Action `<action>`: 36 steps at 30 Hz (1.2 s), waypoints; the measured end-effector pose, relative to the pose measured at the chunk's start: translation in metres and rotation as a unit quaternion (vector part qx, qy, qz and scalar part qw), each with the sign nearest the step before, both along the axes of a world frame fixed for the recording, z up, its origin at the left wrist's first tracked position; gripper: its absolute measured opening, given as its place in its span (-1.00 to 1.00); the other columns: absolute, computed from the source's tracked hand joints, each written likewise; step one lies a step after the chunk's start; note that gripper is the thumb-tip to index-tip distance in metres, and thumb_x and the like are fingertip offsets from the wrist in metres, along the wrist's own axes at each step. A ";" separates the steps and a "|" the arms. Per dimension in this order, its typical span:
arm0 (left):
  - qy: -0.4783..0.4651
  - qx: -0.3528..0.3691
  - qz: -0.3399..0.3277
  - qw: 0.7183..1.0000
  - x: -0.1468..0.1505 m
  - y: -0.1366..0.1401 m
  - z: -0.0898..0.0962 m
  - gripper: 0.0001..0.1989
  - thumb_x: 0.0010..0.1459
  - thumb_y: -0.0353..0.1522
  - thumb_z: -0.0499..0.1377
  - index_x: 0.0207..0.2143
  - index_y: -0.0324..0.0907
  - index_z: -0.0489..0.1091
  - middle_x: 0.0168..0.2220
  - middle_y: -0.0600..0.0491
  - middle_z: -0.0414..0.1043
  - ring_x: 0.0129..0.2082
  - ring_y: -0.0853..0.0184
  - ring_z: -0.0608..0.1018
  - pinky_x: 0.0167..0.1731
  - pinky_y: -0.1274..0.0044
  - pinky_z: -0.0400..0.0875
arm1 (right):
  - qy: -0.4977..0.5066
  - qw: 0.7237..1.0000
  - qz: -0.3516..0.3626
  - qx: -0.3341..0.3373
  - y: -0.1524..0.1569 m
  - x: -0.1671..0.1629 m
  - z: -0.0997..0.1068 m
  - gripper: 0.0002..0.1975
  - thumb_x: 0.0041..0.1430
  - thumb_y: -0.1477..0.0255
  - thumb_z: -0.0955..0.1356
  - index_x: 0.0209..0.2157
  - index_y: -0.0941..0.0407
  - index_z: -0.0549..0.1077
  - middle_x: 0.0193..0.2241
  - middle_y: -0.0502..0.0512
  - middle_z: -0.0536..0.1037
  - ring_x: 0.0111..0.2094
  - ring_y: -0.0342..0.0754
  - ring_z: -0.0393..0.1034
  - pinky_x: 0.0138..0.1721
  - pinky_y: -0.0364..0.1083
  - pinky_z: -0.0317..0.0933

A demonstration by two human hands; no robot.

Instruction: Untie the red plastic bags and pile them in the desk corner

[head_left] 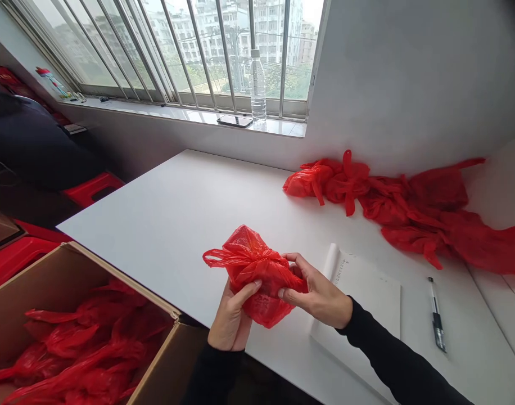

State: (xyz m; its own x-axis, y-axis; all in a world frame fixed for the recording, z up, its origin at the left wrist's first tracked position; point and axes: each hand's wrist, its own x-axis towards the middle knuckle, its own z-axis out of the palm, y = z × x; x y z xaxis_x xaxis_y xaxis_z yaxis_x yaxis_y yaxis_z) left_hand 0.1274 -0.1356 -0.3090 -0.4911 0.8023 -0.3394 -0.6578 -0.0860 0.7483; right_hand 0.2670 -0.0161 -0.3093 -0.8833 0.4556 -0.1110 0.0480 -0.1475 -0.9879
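Note:
A tied red plastic bag (261, 275) is held up over the front part of the white table (168, 208). My left hand (232, 315) grips it from below and the left, thumb on its front. On the right side, my right hand (316, 289) pinches the bag between thumb and fingers. One looped handle sticks out to the left of the gathered knot. What is inside the bag is hidden. Below my right forearm lies an open notebook (367, 292) with some writing, and a pen (437, 320) rests to its right.
A cardboard box (156, 360) of red plastic bags (89, 343) stands at lower left. More red bags (392, 202) are heaped along the wall. On the windowsill are a water bottle (258, 87) and a phone (235, 121). A person in dark clothing (34, 140) sits at far left near red stools (93, 188).

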 end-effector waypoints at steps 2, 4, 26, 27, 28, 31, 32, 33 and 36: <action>0.004 0.000 0.003 1.000 0.000 -0.001 0.002 -0.53 0.03 -0.36 0.35 0.02 -0.16 0.41 -0.07 -0.12 0.55 0.03 -0.05 0.52 -0.01 0.24 0.42 | 0.001 1.000 0.002 -0.003 -0.001 0.000 0.002 -0.58 0.27 0.25 0.37 0.08 0.05 0.24 -0.24 0.04 0.47 -0.22 -0.03 0.42 -0.11 0.03 0.35; 0.008 0.007 0.001 1.000 0.000 -0.003 0.004 -0.56 0.04 -0.34 0.35 0.01 -0.15 0.43 -0.07 -0.12 0.56 0.03 -0.05 0.52 0.00 0.23 0.41 | -0.007 1.000 -0.011 0.003 0.000 0.000 0.002 -0.58 0.30 0.11 0.30 0.04 0.07 0.28 -0.30 0.04 0.46 -0.31 -0.06 0.40 -0.25 -0.02 0.36; 0.169 -0.055 0.117 0.977 -0.037 0.008 -0.014 -0.60 0.21 -0.07 0.18 0.01 -0.06 0.44 -0.17 0.01 0.53 -0.18 0.24 0.55 -0.36 0.53 0.43 | -0.133 0.971 -0.035 0.198 0.002 0.002 0.001 -0.65 0.32 0.14 0.25 -0.07 0.07 0.46 -0.56 -0.09 0.34 -0.53 -0.13 0.19 -0.42 -0.11 0.13; 0.163 -0.045 0.108 0.980 -0.035 0.009 -0.012 -0.63 0.21 -0.08 0.18 -0.04 -0.09 0.45 -0.20 0.01 0.53 -0.22 0.26 0.55 -0.42 0.56 0.40 | -0.138 0.970 -0.047 0.196 0.002 0.000 -0.003 -0.68 0.31 0.15 0.27 -0.12 0.08 0.46 -0.59 -0.12 0.29 -0.54 -0.14 0.17 -0.45 -0.12 0.11; 0.159 -0.038 0.098 0.982 -0.034 0.009 -0.011 -0.65 0.21 -0.09 0.18 -0.09 -0.11 0.47 -0.21 0.01 0.52 -0.22 0.27 0.54 -0.45 0.58 0.38 | -0.141 0.969 -0.054 0.194 0.002 -0.001 -0.006 -0.71 0.30 0.18 0.28 -0.15 0.08 0.45 -0.62 -0.14 0.25 -0.55 -0.15 0.15 -0.46 -0.12 0.10; 0.163 -0.030 0.086 0.982 -0.032 0.011 -0.011 -0.70 0.20 -0.11 0.19 -0.18 -0.13 0.48 -0.13 -0.01 0.51 -0.09 0.21 0.51 -0.33 0.52 0.42 | -0.135 0.969 -0.071 0.193 0.004 -0.003 -0.011 -0.78 0.30 0.24 0.28 -0.19 0.08 0.42 -0.65 -0.17 0.23 -0.58 -0.16 0.13 -0.48 -0.14 0.08; 0.177 -0.032 0.092 0.979 -0.033 0.012 -0.012 -0.71 0.20 -0.11 0.19 -0.19 -0.12 0.49 -0.08 -0.01 0.50 -0.01 0.19 0.49 -0.21 0.48 0.43 | -0.133 0.968 -0.078 0.197 0.005 -0.002 -0.011 -0.79 0.31 0.25 0.27 -0.18 0.08 0.42 -0.65 -0.17 0.23 -0.59 -0.15 0.14 -0.48 -0.14 0.08; 0.199 -0.038 0.103 0.974 -0.034 0.012 -0.013 -0.72 0.21 -0.12 0.19 -0.21 -0.12 0.50 -0.04 0.00 0.48 0.06 0.17 0.45 -0.08 0.43 0.40 | -0.134 0.966 -0.086 0.205 0.006 -0.002 -0.009 -0.79 0.32 0.26 0.26 -0.16 0.08 0.42 -0.66 -0.18 0.23 -0.60 -0.15 0.15 -0.49 -0.14 0.07; 0.273 -0.061 0.131 0.951 -0.039 0.013 -0.015 -0.72 0.23 -0.11 0.16 -0.22 -0.09 0.52 0.06 0.01 0.44 0.19 0.16 0.35 0.18 0.35 0.19 | -0.146 0.952 -0.107 0.247 0.008 0.001 0.000 -0.78 0.34 0.28 0.23 -0.15 0.07 0.43 -0.69 -0.18 0.23 -0.62 -0.15 0.14 -0.49 -0.13 0.05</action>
State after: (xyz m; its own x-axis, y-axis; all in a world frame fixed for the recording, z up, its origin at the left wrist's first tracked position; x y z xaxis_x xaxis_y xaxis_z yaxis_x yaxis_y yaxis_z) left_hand 0.0881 -0.1221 -0.3237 -0.7989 0.5986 -0.0592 -0.1365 -0.0845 0.9870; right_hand 0.2681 -0.0080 -0.3093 -0.7288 0.6819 -0.0630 0.3516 0.2937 -0.8889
